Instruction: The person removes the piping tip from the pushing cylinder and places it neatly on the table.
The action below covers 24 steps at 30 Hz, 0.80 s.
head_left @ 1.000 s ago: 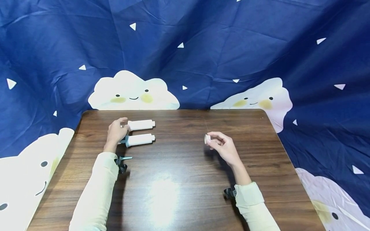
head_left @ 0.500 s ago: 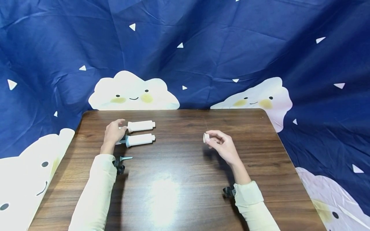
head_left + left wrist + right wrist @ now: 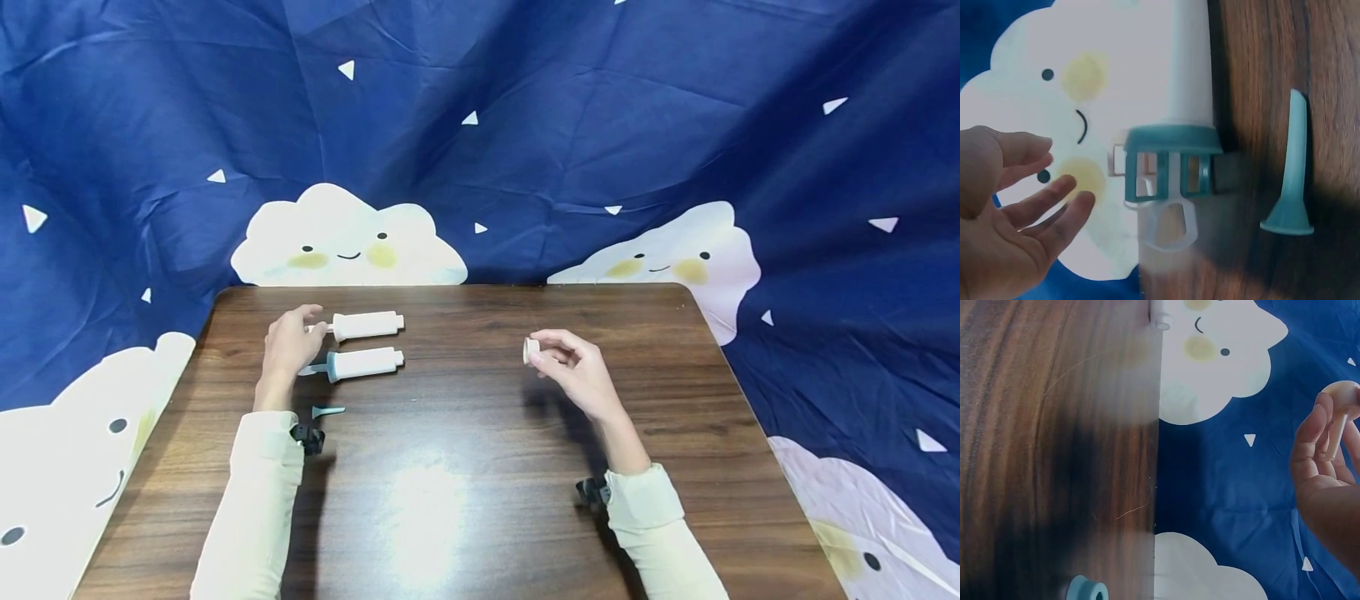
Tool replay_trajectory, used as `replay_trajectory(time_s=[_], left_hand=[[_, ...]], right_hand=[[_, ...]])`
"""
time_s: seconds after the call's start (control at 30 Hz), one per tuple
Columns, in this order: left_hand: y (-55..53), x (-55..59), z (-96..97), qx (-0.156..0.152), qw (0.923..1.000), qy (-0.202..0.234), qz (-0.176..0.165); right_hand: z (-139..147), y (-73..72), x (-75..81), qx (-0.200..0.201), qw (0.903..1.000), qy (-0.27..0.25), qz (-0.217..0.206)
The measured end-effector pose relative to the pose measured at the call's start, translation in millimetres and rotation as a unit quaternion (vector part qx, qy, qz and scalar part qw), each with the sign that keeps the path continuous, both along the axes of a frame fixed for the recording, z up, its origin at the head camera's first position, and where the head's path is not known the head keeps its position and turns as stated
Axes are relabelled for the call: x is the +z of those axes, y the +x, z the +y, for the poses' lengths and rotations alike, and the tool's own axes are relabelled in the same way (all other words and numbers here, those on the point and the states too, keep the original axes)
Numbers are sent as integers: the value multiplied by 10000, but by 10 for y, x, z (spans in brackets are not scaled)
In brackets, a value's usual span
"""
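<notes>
My left hand is by the handle end of a white syringe-like tube with a pale pink collar. In the left wrist view its fingers are loosely bent and apart, with nothing between them. Nearer me lies a second white syringe-like tube, with a slotted teal collar and a translucent loop handle. My right hand pinches a small cream piece above the table. The right wrist view shows this piece has a round head and a thin stem.
A teal tapered nozzle with a flared base lies beside the left wrist. Part of a teal ring-shaped piece shows at the bottom of the right wrist view. A blue cloud-print curtain hangs behind the wooden table.
My left hand has drawn back leftward from the pink-collared tube, baring its rod and the teal nozzle. My right hand has moved slightly left and away from me with the cream piece.
</notes>
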<state>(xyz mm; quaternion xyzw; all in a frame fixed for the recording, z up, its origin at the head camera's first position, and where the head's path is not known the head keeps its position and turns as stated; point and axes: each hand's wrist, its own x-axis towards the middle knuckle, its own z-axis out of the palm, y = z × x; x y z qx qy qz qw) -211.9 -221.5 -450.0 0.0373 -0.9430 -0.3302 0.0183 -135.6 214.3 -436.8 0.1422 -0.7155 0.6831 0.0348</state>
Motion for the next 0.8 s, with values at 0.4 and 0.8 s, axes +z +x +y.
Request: replay_trajectory(time_s=[0.4, 0.8], left_hand=[[144, 129, 344, -432, 9924, 704, 915], [221, 122, 647, -1046, 9657, 1964, 1337]], right_hand=[[-76, -19, 108, -45, 9999, 88, -100], [-180, -21, 210, 109, 9999, 26, -89]])
